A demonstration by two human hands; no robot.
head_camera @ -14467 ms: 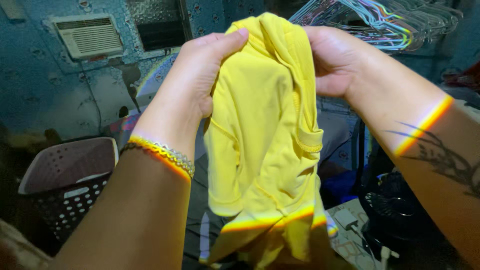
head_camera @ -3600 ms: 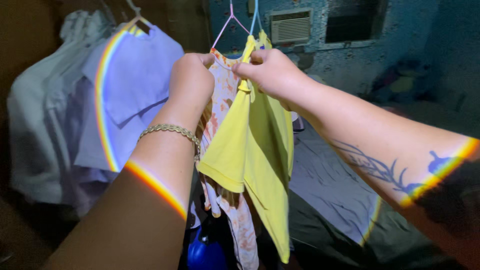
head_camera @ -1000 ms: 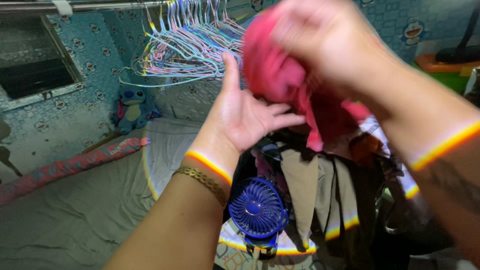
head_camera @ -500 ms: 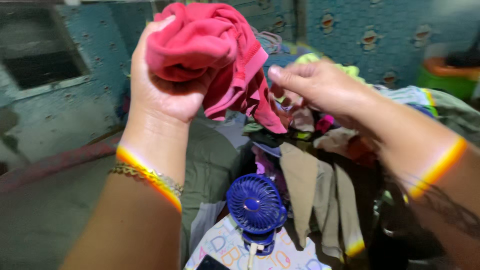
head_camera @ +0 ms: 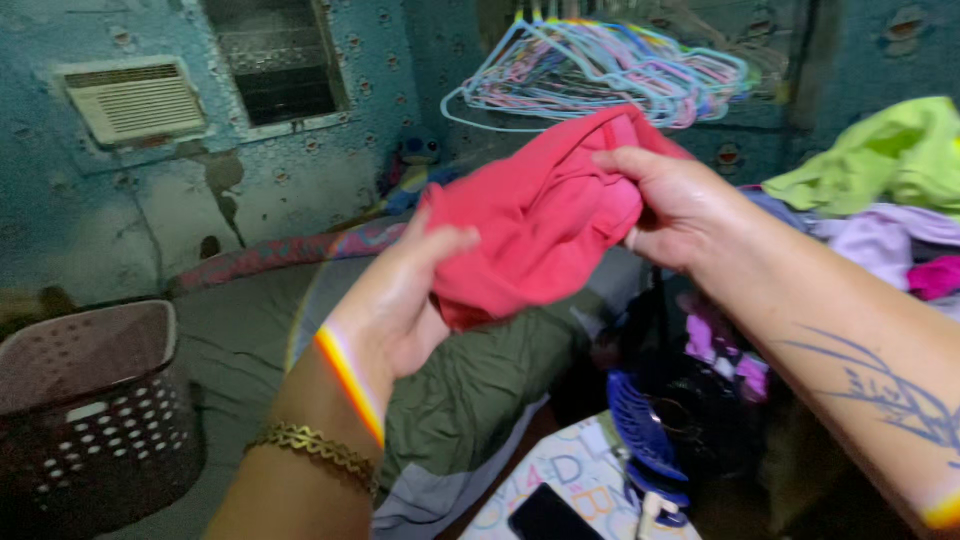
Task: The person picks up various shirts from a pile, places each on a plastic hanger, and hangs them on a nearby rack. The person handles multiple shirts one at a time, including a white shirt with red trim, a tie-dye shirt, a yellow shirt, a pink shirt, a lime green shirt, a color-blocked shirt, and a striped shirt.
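Note:
A red garment [head_camera: 540,220] is bunched up in front of me, held between both hands. My left hand [head_camera: 395,300] grips its lower left edge from underneath, thumb on top; a gold bracelet sits on that wrist. My right hand [head_camera: 670,205] pinches the garment's upper right edge, and the tattooed forearm reaches in from the right. Behind the garment hangs a bunch of pastel wire hangers [head_camera: 600,75].
A perforated laundry basket [head_camera: 90,410] stands at the lower left on the bed. A heap of clothes [head_camera: 890,200], green and purple on top, lies at the right. A blue fan [head_camera: 645,450] and a dark phone [head_camera: 550,515] are below. A wall air conditioner [head_camera: 135,100] is at upper left.
The view has swung left. The red garment, bunched high in my left hand half a second ago, is now lower and held by both hands.

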